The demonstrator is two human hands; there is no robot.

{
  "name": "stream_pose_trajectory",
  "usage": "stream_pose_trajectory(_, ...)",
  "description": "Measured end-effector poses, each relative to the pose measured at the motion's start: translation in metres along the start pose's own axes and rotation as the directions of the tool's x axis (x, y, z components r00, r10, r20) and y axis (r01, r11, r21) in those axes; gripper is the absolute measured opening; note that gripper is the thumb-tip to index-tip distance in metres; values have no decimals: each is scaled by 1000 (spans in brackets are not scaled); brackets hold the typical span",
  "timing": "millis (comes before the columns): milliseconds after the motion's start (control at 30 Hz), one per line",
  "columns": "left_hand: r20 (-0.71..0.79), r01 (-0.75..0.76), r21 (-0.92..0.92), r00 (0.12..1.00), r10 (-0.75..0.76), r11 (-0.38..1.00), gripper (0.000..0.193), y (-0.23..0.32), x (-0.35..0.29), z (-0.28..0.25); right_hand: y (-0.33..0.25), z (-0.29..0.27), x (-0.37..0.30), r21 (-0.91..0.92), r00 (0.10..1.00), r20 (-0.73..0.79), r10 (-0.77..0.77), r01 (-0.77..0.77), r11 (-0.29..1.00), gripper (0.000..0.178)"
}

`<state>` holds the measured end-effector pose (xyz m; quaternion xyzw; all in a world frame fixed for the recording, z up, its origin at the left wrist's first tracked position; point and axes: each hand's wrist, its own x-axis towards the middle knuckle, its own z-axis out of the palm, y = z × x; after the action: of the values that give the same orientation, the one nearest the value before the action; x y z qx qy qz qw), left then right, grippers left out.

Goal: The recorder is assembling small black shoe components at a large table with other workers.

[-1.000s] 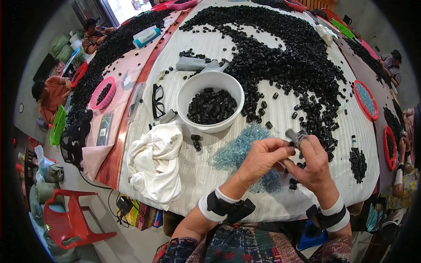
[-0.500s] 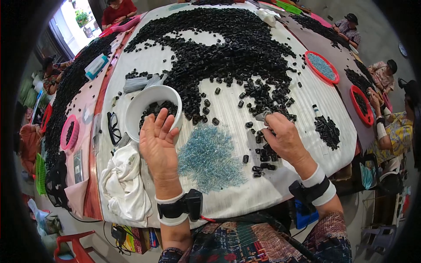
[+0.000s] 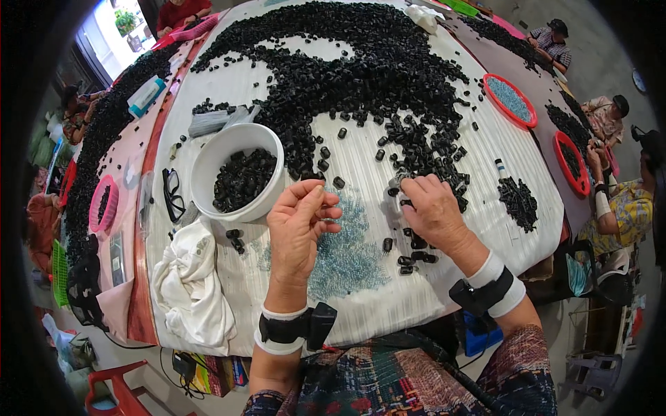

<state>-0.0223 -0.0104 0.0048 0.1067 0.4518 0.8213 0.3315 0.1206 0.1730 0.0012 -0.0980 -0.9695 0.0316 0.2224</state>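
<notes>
My left hand (image 3: 302, 225) is over the pile of small pale-blue clear pieces (image 3: 350, 267), thumb and forefinger pinched together, the other fingers curled. Whatever lies in the pinch is too small to make out. To the right, my right hand (image 3: 438, 211) has its fingers pressed together beside a small greyish thing (image 3: 397, 184), too blurred to name. Under and around that hand lie small black plastic pieces (image 3: 416, 260). A white bowl (image 3: 207, 170) with many black pieces in it stands left of my left hand. A few loose black pieces (image 3: 236, 239) lie below the bowl.
A large heap of black pieces (image 3: 361, 69) covers the table's far side. Glasses (image 3: 172, 194) and a white cloth (image 3: 194, 291) lie at left; a small pile of dark pieces (image 3: 517, 206) and a red-rimmed tray (image 3: 531, 114) are at right. Other people sit along neighbouring tables.
My left hand has moved right, away from the bowl, and gone from spread fingers to a pinch. My right hand has shifted slightly left. Loose black pieces now show below the bowl.
</notes>
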Motion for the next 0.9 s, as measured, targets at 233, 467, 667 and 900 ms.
stream_pose_trajectory(233, 69, 78, 57, 994, -82, 995, 17, -7, -2, 4, -29, -20, -18, 270, 983, 123, -134, 97, 958, 38)
stream_pose_trajectory(467, 149, 140, 151, 976, -162, 979, 18, -12, -7, 7, -31, -6, -23, 201, 979, 147, -138, 107, 974, 43)
stream_pose_trajectory(667, 191, 149, 322, 957, -219, 935, 20, -11, -9, 15, -25, -5, -18, 262, 991, 3, -134, 129, 957, 39)
stream_pose_trajectory(900, 323, 219, 276, 896, -305, 936, 20, -11, -10, 11, -45, -26, 9, 335, 941, -258, -220, 301, 893, 36)
